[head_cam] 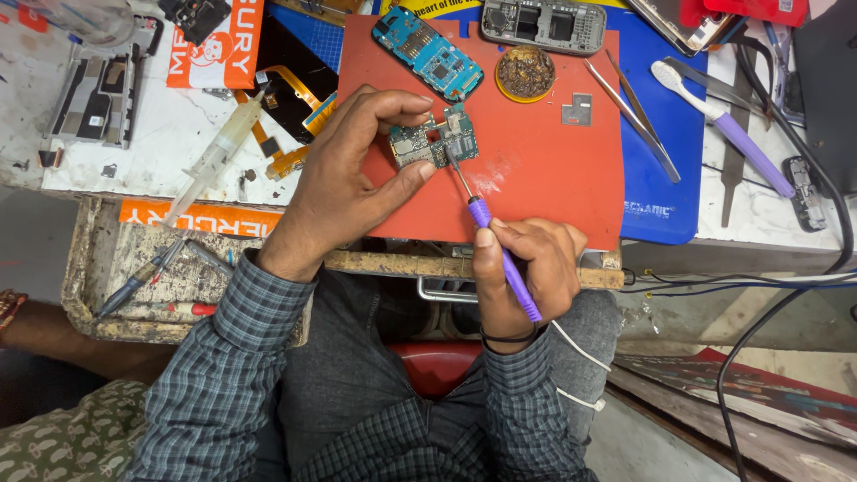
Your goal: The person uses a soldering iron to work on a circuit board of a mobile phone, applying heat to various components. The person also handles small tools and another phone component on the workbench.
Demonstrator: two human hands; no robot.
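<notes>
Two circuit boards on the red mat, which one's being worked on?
The small green board, pinched by the left hand, with the purple iron tip on it. The blue board lies untouched at the mat's top edge.

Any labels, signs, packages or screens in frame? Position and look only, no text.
Orange printed card: top left on the bench, rectangular, white lettering and a small figure.
Orange strip label: front edge of the bench, left of the left hand, white lettering.
Blue mat: under the red mat, small white logo.
No screens.
</notes>
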